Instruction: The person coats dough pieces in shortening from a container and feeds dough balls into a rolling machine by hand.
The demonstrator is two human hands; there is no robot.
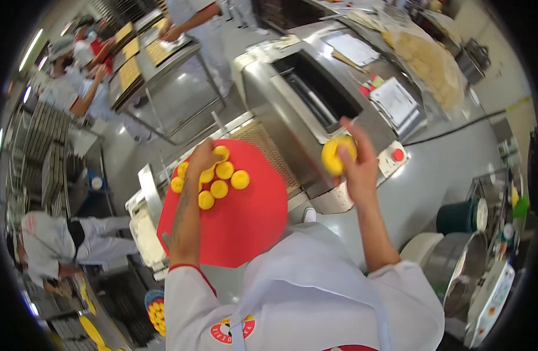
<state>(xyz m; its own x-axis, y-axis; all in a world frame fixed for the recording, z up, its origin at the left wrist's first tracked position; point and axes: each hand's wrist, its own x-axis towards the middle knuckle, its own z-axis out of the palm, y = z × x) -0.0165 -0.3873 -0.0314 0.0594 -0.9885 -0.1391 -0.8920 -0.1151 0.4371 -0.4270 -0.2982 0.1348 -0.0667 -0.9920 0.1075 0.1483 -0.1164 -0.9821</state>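
Two hands (203,157) (359,168), one red board (251,219)

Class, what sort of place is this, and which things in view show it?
Probably a commercial bakery: round yellow dough pieces sit on a red surface, a tall rack of trays stands at left, and a large metal bowl at right.

Upper left: metal table (161,72) bearing trays (129,74), people (64,79) alongside. Upper right: clipboard (393,102) with paper; black cable (485,117) over grey floor (418,169). Lower right: dark green bucket (455,218) near large metal bowl (453,257). Left side: metal rack (53,169).
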